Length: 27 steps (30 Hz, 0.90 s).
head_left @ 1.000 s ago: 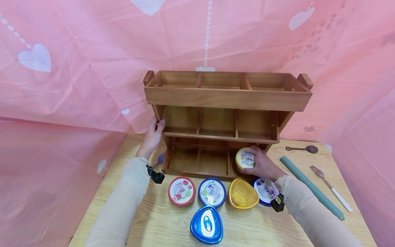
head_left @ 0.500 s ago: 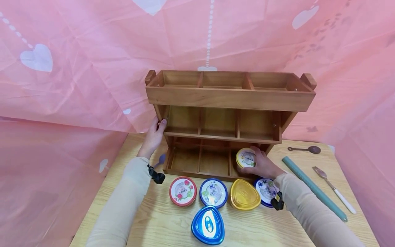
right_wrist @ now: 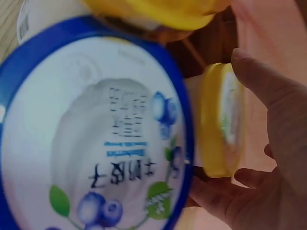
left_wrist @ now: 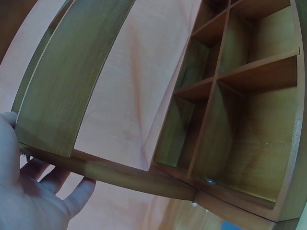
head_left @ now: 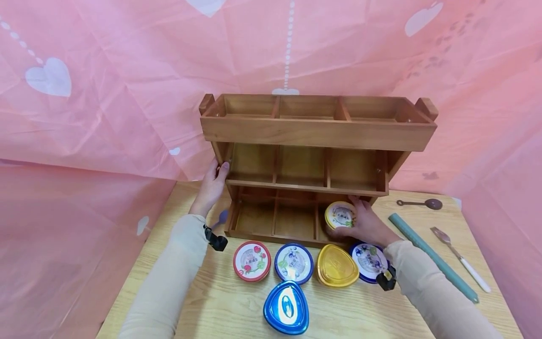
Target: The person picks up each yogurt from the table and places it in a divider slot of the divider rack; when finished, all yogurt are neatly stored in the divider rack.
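Observation:
A brown three-tier wooden rack [head_left: 315, 133] with divided compartments stands at the back of the table. My left hand [head_left: 213, 186] grips the rack's left side, thumb on one face and fingers behind; the left wrist view shows this hand [left_wrist: 38, 191] at the side frame. A jar with a yellow lid [head_left: 340, 215] sits in the bottom tier's right compartment. Around that jar, my right hand [head_left: 367, 223] is loosely spread. In the right wrist view, thumb and fingertips lie near the rim of the yellow lid [right_wrist: 218, 120], with a gap at the palm.
In front stand a red-lidded jar [head_left: 251, 262], two blue-lidded jars [head_left: 294, 263], a yellow triangular-lidded container [head_left: 336, 266] and a blue triangular-lidded container [head_left: 286, 308]. Right lie a dark spoon [head_left: 433, 204], a teal stick [head_left: 432, 256] and a fork [head_left: 459, 256]. A blue spoon [head_left: 222, 216] lies left.
My right hand has shifted slightly right, away from the yellow-lidded jar, exposing more of its lid. The jar stays in its compartment. My left hand keeps its place on the rack.

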Available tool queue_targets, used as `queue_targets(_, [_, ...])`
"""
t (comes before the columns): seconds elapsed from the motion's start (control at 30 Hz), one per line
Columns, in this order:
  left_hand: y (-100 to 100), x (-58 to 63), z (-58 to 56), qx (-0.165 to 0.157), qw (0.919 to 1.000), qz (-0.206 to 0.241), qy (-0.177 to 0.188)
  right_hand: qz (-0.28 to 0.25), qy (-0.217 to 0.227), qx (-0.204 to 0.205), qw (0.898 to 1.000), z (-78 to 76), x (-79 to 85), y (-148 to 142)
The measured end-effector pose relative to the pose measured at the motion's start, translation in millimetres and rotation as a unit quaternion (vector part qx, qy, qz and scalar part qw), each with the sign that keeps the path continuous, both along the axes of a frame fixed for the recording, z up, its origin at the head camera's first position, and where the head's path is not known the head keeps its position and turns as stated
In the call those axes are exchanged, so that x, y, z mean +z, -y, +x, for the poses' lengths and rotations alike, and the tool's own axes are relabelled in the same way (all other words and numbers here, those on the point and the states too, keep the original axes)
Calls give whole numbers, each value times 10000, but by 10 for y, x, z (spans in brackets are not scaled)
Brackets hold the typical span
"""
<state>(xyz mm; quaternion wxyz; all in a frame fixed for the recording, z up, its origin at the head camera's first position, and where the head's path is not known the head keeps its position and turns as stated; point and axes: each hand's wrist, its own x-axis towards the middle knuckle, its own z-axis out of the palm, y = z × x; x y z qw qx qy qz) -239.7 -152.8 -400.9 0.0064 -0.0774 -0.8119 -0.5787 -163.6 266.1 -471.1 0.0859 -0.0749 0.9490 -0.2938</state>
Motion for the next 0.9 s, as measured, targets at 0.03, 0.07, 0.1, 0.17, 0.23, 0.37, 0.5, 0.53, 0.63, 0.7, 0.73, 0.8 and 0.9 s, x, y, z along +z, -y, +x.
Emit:
queue_targets(0.03, [11, -42, -32, 9, 10000, 29, -10, -63, -56, 22, 10000, 18, 30, -7])
queue_targets(0.07, [22, -87, -64, 30, 10000, 55, -28, -134, -84, 43, 9999, 42, 62, -15])
queue_targets(0.1, [30, -125, -92, 48, 10000, 53, -42, -211, -125, 81, 9997, 68, 94, -23])
queue_targets(0.17, [41, -180, -128, 90, 9999, 53, -104, -311, -127, 117, 9994, 141, 159, -45])
queue_targets(0.23, [40, -195, -135, 126, 9998, 24, -152, -401, -120, 123, 9990, 225, 222, -64])
queue_targets(0.37, [33, -199, -142, 113, 9998, 70, -168, -483, -132, 31, 9987, 412, 328, -102])
queue_targets(0.5, [28, -193, -144, 98, 9998, 72, -154, -645, -201, -179, 9976, 606, 416, -143])
queue_targets(0.53, [27, -194, -143, 102, 9998, 62, -156, -677, -276, -230, 9971, 653, 434, -156])
queue_targets(0.63, [28, -198, -135, 117, 9997, 27, -207, -859, -423, -369, 9947, 782, 465, -196])
queue_targets(0.7, [32, -209, -136, 127, 9997, 41, -192, -886, -536, -450, 9936, 860, 466, -226])
queue_targets(0.73, [33, -212, -137, 131, 9997, 48, -177, -879, -589, -485, 9932, 896, 463, -242])
queue_targets(0.8, [38, -216, -139, 126, 9998, 31, -120, -833, -724, -536, 9924, 962, 445, -271])
queue_targets(0.9, [47, -223, -145, 116, 9999, 41, 4, -792, -921, -581, 9909, 1054, 403, -305])
